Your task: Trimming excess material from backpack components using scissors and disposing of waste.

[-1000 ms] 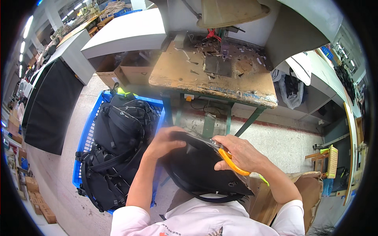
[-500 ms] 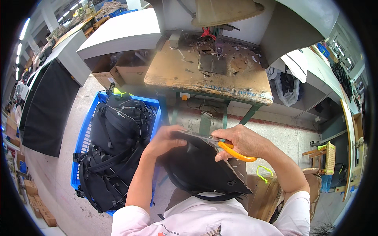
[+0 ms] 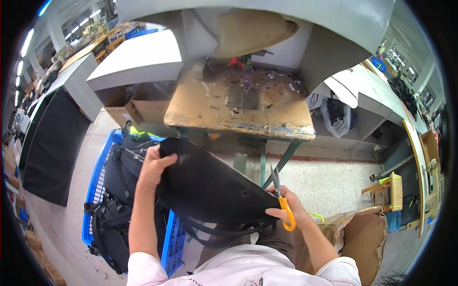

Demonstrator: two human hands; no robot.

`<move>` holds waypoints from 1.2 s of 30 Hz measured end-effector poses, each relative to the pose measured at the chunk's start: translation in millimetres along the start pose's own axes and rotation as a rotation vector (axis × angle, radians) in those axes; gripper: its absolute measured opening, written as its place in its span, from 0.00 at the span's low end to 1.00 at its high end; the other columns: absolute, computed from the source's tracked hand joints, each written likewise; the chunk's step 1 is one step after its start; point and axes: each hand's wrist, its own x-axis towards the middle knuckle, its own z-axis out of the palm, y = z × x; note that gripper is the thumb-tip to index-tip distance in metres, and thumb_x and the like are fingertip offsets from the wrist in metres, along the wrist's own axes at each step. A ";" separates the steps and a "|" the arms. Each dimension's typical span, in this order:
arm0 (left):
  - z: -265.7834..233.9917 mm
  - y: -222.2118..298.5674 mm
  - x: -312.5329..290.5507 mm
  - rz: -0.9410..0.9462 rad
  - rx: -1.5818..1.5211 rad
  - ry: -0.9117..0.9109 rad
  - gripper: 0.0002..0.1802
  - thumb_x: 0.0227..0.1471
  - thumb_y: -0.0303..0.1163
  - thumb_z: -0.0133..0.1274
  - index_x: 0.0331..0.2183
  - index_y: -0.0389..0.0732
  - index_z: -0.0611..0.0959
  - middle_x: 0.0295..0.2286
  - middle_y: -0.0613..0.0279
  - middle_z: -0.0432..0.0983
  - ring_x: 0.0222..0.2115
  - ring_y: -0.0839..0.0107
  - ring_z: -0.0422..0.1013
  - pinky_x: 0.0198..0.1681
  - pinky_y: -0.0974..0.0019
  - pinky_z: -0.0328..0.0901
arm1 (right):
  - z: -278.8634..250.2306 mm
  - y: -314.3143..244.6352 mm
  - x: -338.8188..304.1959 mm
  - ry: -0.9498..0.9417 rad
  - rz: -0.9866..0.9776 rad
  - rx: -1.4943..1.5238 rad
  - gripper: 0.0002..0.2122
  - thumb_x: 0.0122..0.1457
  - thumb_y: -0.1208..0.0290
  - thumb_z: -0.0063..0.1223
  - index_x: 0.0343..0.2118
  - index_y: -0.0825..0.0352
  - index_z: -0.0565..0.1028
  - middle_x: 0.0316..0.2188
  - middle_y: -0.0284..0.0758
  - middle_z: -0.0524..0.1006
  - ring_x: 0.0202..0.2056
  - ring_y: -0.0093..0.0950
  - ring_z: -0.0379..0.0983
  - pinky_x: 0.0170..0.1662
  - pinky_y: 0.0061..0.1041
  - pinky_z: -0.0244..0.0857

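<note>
A wide black fabric piece [image 3: 210, 181] with straps hanging from its near edge is spread above my lap; its exact kind I cannot tell. My left hand [image 3: 155, 167] pinches its upper left corner, thumb on top. At its right end, my right hand [image 3: 296, 206] is closed around a pair of scissors [image 3: 287, 215] with orange handles. The scissors' metal blades point up and away from me, beside the fabric's right edge. My right thumb lies over that edge, with the other fingers partly hidden.
To the left, a blue plastic crate [image 3: 93, 190] holds several black backpacks [image 3: 114, 209]. A worn wooden worktable [image 3: 195, 107] littered with scraps stands ahead under a hood. Brown cardboard [image 3: 360, 233] lies to my right; a small wooden stool [image 3: 393, 193] stands farther right.
My left hand has moved left, drawing the black fabric out wide. My right hand has gone lower, and the scissors have turned so their blades point upward.
</note>
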 end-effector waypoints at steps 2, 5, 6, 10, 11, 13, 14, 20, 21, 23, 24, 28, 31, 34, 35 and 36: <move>-14.0 16.1 16.8 0.000 0.010 0.033 0.09 0.39 0.20 0.53 0.30 0.35 0.78 0.25 0.65 0.75 0.24 0.77 0.70 0.30 0.74 0.65 | 6.6 1.3 14.6 0.109 -0.017 0.037 0.22 0.39 0.74 0.61 0.40 0.68 0.66 0.34 0.33 0.69 0.39 0.22 0.63 0.45 0.21 0.55; -24.8 52.1 41.2 0.008 0.061 0.063 0.10 0.40 0.22 0.54 0.31 0.35 0.78 0.26 0.64 0.75 0.25 0.76 0.71 0.31 0.73 0.65 | 10.2 -18.0 31.3 0.243 -0.093 0.191 0.22 0.40 0.75 0.60 0.40 0.68 0.66 0.34 0.32 0.68 0.39 0.21 0.62 0.44 0.20 0.55; -28.2 59.2 51.4 0.014 0.087 0.077 0.10 0.41 0.23 0.54 0.32 0.35 0.78 0.26 0.64 0.75 0.25 0.75 0.71 0.31 0.73 0.66 | 11.7 -12.2 46.5 0.272 -0.157 0.254 0.22 0.39 0.77 0.60 0.40 0.68 0.66 0.33 0.31 0.68 0.38 0.20 0.62 0.42 0.19 0.55; -47.5 88.5 84.7 0.067 0.183 0.081 0.12 0.41 0.24 0.54 0.33 0.34 0.77 0.27 0.61 0.75 0.27 0.74 0.70 0.32 0.71 0.65 | 15.5 -40.3 82.7 0.376 -0.168 0.341 0.22 0.38 0.78 0.60 0.40 0.67 0.67 0.31 0.28 0.66 0.35 0.18 0.60 0.39 0.18 0.56; -46.6 95.4 92.0 0.075 0.185 0.073 0.12 0.41 0.24 0.54 0.33 0.34 0.77 0.27 0.61 0.75 0.27 0.74 0.70 0.32 0.71 0.65 | 14.2 -42.9 89.8 0.384 -0.176 0.342 0.22 0.38 0.78 0.60 0.40 0.67 0.67 0.31 0.28 0.66 0.35 0.18 0.60 0.39 0.18 0.56; -45.0 108.7 105.2 0.057 0.221 0.103 0.11 0.41 0.24 0.54 0.32 0.34 0.77 0.27 0.61 0.75 0.26 0.73 0.71 0.32 0.71 0.65 | 12.3 -45.3 105.9 0.414 -0.138 0.457 0.22 0.38 0.79 0.60 0.39 0.67 0.67 0.31 0.28 0.65 0.33 0.18 0.60 0.37 0.17 0.56; -48.6 113.1 110.4 0.061 0.216 0.102 0.10 0.41 0.23 0.54 0.31 0.34 0.77 0.26 0.61 0.75 0.25 0.73 0.71 0.31 0.71 0.66 | 13.2 -49.3 113.6 0.418 -0.117 0.501 0.20 0.38 0.81 0.58 0.38 0.66 0.67 0.30 0.28 0.68 0.33 0.18 0.64 0.38 0.15 0.59; -53.3 136.2 136.2 0.067 0.285 0.158 0.08 0.40 0.22 0.54 0.29 0.34 0.77 0.24 0.59 0.75 0.23 0.73 0.71 0.29 0.71 0.67 | 12.1 -72.3 140.9 0.444 -0.056 0.717 0.23 0.37 0.86 0.57 0.39 0.66 0.65 0.30 0.30 0.65 0.32 0.20 0.64 0.36 0.19 0.58; -55.3 139.6 139.8 0.055 0.303 0.185 0.08 0.40 0.22 0.54 0.29 0.34 0.77 0.24 0.59 0.75 0.23 0.73 0.71 0.29 0.71 0.67 | 12.4 -77.8 144.7 0.457 -0.010 0.732 0.23 0.37 0.86 0.57 0.39 0.66 0.64 0.30 0.31 0.66 0.32 0.21 0.64 0.37 0.19 0.59; -61.7 144.1 147.1 0.048 0.298 0.220 0.09 0.39 0.21 0.55 0.29 0.33 0.77 0.23 0.59 0.75 0.23 0.72 0.71 0.29 0.70 0.67 | 11.2 -84.4 153.5 0.418 0.014 0.790 0.22 0.37 0.86 0.57 0.38 0.65 0.64 0.29 0.31 0.67 0.32 0.22 0.65 0.37 0.20 0.59; -62.9 147.1 149.0 0.041 0.320 0.257 0.10 0.38 0.21 0.55 0.29 0.33 0.77 0.24 0.58 0.75 0.23 0.72 0.71 0.29 0.70 0.67 | 10.0 -86.8 156.9 0.380 0.041 0.846 0.22 0.37 0.86 0.56 0.37 0.65 0.64 0.28 0.32 0.67 0.32 0.22 0.65 0.37 0.20 0.59; -67.5 153.6 159.9 0.040 0.347 0.329 0.10 0.38 0.22 0.55 0.29 0.32 0.76 0.24 0.57 0.74 0.25 0.71 0.71 0.30 0.69 0.68 | 5.0 -77.7 177.0 0.350 0.026 0.945 0.21 0.38 0.87 0.55 0.37 0.64 0.64 0.26 0.33 0.69 0.31 0.24 0.67 0.38 0.22 0.60; -67.1 156.1 164.3 0.057 0.346 0.377 0.12 0.38 0.22 0.55 0.30 0.31 0.74 0.24 0.55 0.74 0.24 0.69 0.71 0.29 0.68 0.68 | 3.6 -66.5 191.5 0.275 -0.032 1.028 0.23 0.37 0.88 0.55 0.38 0.63 0.63 0.26 0.33 0.69 0.32 0.24 0.67 0.39 0.24 0.61; -77.2 158.3 167.7 0.055 0.345 0.373 0.14 0.37 0.22 0.55 0.31 0.29 0.73 0.24 0.54 0.73 0.22 0.68 0.71 0.30 0.67 0.69 | 7.1 -65.9 197.3 0.246 -0.040 1.087 0.23 0.37 0.89 0.55 0.38 0.64 0.63 0.27 0.33 0.68 0.32 0.25 0.67 0.39 0.26 0.61; -78.9 158.6 169.7 0.042 0.338 0.353 0.14 0.37 0.22 0.55 0.31 0.29 0.73 0.24 0.54 0.73 0.23 0.67 0.71 0.30 0.66 0.69 | 7.3 -73.1 196.2 0.254 -0.019 1.093 0.23 0.37 0.89 0.55 0.38 0.64 0.63 0.28 0.33 0.68 0.32 0.25 0.67 0.40 0.26 0.61; -80.1 157.5 171.2 0.041 0.336 0.353 0.14 0.37 0.22 0.55 0.31 0.29 0.73 0.24 0.54 0.73 0.23 0.67 0.71 0.30 0.66 0.69 | 6.9 -77.2 196.6 0.262 0.002 1.099 0.23 0.37 0.89 0.55 0.38 0.63 0.63 0.29 0.34 0.68 0.33 0.26 0.66 0.40 0.27 0.61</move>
